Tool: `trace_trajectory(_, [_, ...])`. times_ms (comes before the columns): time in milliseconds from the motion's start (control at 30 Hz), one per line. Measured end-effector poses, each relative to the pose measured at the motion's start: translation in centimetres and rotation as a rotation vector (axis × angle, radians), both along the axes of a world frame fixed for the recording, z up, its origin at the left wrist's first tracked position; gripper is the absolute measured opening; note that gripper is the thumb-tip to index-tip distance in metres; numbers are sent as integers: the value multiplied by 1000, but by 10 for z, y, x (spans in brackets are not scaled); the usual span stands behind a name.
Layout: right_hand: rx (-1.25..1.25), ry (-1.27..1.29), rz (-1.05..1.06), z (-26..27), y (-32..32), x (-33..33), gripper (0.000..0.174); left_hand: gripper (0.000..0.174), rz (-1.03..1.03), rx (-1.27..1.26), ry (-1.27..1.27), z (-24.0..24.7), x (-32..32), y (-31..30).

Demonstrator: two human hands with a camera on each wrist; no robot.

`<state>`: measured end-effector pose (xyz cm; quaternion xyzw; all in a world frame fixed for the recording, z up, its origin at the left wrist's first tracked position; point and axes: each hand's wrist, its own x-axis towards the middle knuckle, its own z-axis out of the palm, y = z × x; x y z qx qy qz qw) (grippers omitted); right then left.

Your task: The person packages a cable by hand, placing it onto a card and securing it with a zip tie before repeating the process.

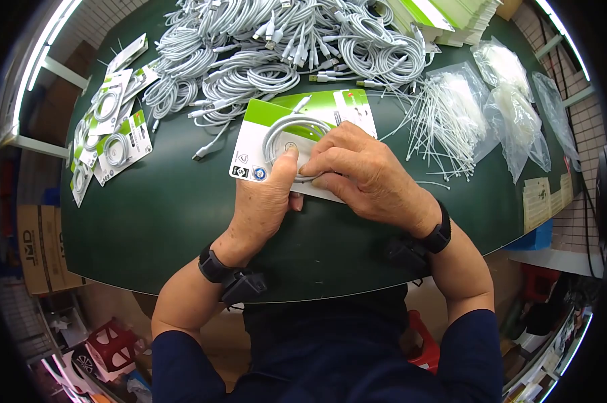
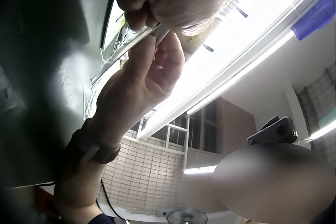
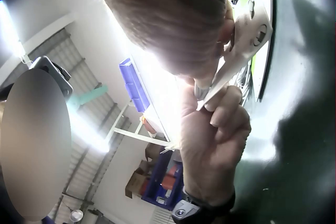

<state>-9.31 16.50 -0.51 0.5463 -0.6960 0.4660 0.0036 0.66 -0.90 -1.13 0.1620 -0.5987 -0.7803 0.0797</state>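
Observation:
In the head view my left hand (image 1: 260, 201) holds a white and green packaging card (image 1: 255, 127), its thumb pressing a coiled grey-white cable (image 1: 271, 142) against the card's face. From the right, my right hand (image 1: 367, 171) pinches at the lower right of the coil, its fingers hiding part of it. Under the held card lies another green and white card (image 1: 357, 111). Both wrist views show the card edge-on between the hands; in the right wrist view, the left hand's (image 3: 215, 134) thumb and fingers grip its edge.
Piled grey-white cables (image 1: 250, 74) cover the table's back. Finished-looking cards with coils (image 1: 119, 151) lie at left. White zip ties (image 1: 444, 121) and plastic bags (image 1: 518, 114) are at right, with stacked cards (image 1: 444, 23) behind. The green table's (image 1: 303, 269) front edge faces me.

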Motion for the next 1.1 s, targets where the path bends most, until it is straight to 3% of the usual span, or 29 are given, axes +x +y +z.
trace_trajectory(467, [-45, 247, -128, 7, -4, 9, 42, 26, 48, -24, 55, -4, 0, -6])
trace_trajectory(600, [-182, 295, -224, 17, 8, -13, 34, 24, 144, -82, 77, -5, -3, -7])
trace_trajectory(633, [-145, 326, -254, 21, 19, -24, 34, 24, 151, -85, 89, -8, -3, -13])
trace_trajectory(733, [-33, 95, -540, 23, 50, -64, 21, 24, 217, -41, 141, -10, -5, -23])
trace_trajectory(900, [116, 25, -652, 2, 90, -108, 11, 26, 270, 2, 188, -11, -9, -33])
trace_trajectory(1000, [364, 74, -648, -3, 93, -107, 13, 27, 251, 3, 171, -13, -8, -35])
trace_trajectory(1100, [398, 141, -707, -14, 79, -101, 14, 27, 248, 4, 162, -12, -8, -32])
